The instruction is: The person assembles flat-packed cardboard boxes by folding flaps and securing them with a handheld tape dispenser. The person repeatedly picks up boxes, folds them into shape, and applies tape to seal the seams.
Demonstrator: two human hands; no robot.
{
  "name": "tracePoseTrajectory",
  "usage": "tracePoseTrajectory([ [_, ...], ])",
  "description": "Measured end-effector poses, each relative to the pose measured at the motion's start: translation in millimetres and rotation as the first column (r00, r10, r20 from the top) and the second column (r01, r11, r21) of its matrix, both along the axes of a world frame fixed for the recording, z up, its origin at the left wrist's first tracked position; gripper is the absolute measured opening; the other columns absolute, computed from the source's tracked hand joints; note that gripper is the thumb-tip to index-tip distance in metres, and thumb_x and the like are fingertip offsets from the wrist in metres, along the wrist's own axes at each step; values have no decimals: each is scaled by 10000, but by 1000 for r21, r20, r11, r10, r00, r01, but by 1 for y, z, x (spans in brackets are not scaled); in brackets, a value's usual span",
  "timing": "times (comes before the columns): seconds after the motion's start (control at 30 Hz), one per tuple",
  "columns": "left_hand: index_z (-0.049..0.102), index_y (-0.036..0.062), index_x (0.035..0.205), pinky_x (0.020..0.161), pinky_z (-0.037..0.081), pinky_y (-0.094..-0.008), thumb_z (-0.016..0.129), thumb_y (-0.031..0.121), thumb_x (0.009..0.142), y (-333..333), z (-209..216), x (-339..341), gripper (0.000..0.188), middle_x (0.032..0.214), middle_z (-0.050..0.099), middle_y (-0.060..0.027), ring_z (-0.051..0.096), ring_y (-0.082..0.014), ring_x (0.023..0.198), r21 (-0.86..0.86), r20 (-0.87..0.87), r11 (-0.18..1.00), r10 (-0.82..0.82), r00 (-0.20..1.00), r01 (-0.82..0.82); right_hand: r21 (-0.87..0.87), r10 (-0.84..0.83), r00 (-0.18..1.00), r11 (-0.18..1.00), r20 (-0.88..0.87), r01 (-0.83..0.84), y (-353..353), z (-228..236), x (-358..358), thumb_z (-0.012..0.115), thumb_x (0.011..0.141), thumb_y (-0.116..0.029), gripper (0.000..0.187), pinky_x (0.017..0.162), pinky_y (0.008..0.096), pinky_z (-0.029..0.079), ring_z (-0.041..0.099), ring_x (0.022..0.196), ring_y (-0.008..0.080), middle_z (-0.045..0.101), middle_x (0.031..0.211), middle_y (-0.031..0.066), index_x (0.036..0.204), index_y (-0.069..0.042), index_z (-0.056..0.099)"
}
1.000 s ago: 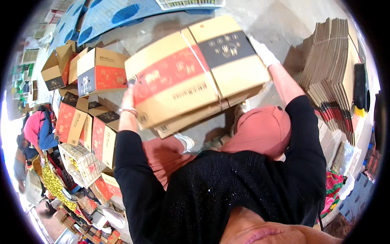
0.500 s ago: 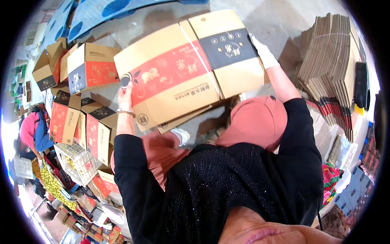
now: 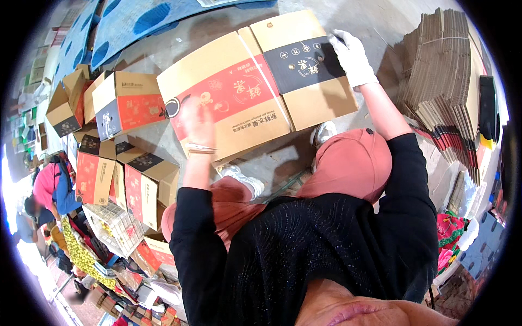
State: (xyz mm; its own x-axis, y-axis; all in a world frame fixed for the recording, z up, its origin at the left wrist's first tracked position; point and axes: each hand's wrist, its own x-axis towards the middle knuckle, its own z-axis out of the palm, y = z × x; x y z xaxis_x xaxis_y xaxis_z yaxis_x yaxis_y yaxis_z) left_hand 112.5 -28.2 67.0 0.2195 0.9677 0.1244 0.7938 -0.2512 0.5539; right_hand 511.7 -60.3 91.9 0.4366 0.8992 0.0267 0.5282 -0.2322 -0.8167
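In front of me lies a bundle of flattened cardboard cartons (image 3: 321, 111), tan with a red and a black printed band, bound by a white strap (image 3: 266, 76). My left hand (image 3: 197, 120), bare and with a band at the wrist, is smeared by motion over the near left part of the top carton; its fingers cannot be made out. My right hand (image 3: 350, 60), in a white glove, is at the right edge of the bundle, by the black band. Its fingers are apart and reach the carton's far right corner.
Opened cartons (image 3: 133, 100) stand at the left, near a white plastic crate (image 3: 114, 228). At the right rises a tall strapped stack of flat cartons (image 3: 435, 70). Blue pallets (image 3: 179, 13) lie at the far side. Another person (image 3: 46, 187) bends over yellow-green fruit (image 3: 79, 247) at the far left.
The bundle has come down flatter toward the floor. My left hand has left its left edge and moved right across the top. My right hand has loosened from its edge.
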Motion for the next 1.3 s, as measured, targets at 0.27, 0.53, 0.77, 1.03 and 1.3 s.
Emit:
tracePoseTrajectory([
  [0.27, 509, 4, 1086, 849, 429, -350, 460, -17, 814, -38, 19, 141, 276, 939, 588, -96, 564, -167, 848, -873, 488, 453, 819, 303, 182, -191, 82, 602, 907, -794, -376, 1, -33, -81, 554, 871, -94, 248, 713, 245, 491, 585, 783, 140, 608, 956, 83, 1098, 3, 534],
  [0.53, 536, 57, 847, 578, 461, -256, 518, 102, 817, -15, -7, 150, 57, 767, 573, -54, 541, -162, 652, -924, 382, 355, 839, 387, 141, -211, -73, 383, 920, -921, -330, -4, -14, -75, 552, 866, -115, 171, 682, 278, 483, 578, 743, 140, 607, 870, 68, 997, -5, 546],
  [0.77, 532, 53, 776, 475, 416, -257, 536, 120, 812, -7, -1, 140, 76, 650, 532, -52, 506, -151, 561, -932, 360, 330, 811, 461, 148, -100, 318, 593, 819, -740, -565, 40, -32, -113, 560, 827, -114, 105, 603, 294, 476, 590, 661, 165, 613, 728, 63, 845, -38, 631],
  [1.03, 600, -32, 935, 653, 510, -295, 577, 102, 822, 27, 16, 105, 177, 792, 630, -112, 623, -190, 755, -794, 437, 584, 353, 827, 170, -144, -134, 51, 927, -990, -346, 61, -33, -134, 532, 836, -2, 76, 526, 304, 482, 585, 605, 206, 591, 724, 124, 884, -30, 584],
  [1.3, 628, 26, 1033, 742, 492, -264, 630, 89, 778, 94, -20, 117, 262, 938, 621, -87, 614, -161, 836, -285, 224, 936, -144, 964, 206, -103, -93, 47, 947, -995, -305, 66, -34, -139, 515, 835, 2, 133, 567, 291, 496, 586, 617, 197, 597, 755, 106, 942, 7, 593],
])
